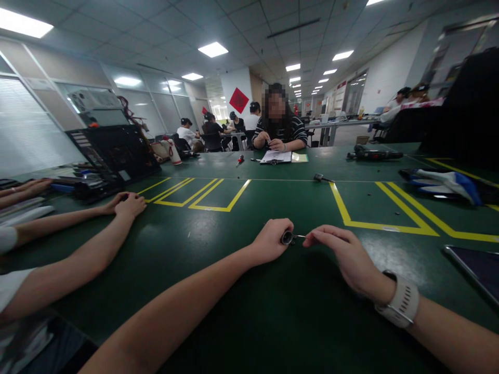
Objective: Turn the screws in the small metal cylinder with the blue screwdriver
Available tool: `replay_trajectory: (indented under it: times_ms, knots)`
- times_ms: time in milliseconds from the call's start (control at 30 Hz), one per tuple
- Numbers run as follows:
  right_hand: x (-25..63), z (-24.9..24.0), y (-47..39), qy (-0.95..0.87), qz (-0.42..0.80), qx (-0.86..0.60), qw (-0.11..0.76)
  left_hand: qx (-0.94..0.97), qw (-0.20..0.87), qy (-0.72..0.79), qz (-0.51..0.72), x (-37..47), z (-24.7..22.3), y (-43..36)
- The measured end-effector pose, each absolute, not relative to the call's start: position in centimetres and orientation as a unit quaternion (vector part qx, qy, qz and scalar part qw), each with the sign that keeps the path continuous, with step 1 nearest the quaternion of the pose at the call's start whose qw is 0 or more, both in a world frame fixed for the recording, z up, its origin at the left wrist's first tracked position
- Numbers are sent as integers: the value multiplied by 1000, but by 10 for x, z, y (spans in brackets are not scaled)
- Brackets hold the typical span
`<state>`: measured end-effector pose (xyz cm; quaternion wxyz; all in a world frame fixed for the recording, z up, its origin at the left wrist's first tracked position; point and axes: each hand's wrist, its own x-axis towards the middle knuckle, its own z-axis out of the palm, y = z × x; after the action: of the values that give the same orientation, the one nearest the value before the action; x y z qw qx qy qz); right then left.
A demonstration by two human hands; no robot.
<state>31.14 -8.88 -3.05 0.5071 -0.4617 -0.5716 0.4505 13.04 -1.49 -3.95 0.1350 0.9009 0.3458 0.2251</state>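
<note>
Just above the green table, my left hand (273, 240) is closed around a small dark metal cylinder (287, 237) with a round open end facing me. Part of the cylinder is hidden by my fingers. From the right, my right hand (337, 248) pinches a thin silvery metal rod (299, 237) between thumb and fingertips. The rod's far end meets the side of the cylinder; whether it sits inside a hole there is too small to tell. A pale watch strap circles my right wrist.
Yellow tape outlines (210, 209) mark the green tabletop (249, 332). Ahead lie a small black metal part (322, 177), a red screwdriver (239, 160) and a dark power tool (373, 153). A co-worker sits opposite behind a clipboard (276, 157); another person's hands (130, 204) rest at left.
</note>
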Motion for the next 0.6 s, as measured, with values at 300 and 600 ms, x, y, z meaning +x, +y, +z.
replay_trajectory:
  times_ms: [300, 600]
  knots:
    - [306, -28, -95, -638, 380, -471, 477, 921, 89, 321, 203, 130, -43, -13]
    - [309, -25, -93, -617, 417, -474, 471, 928, 81, 312, 187, 130, -42, -16]
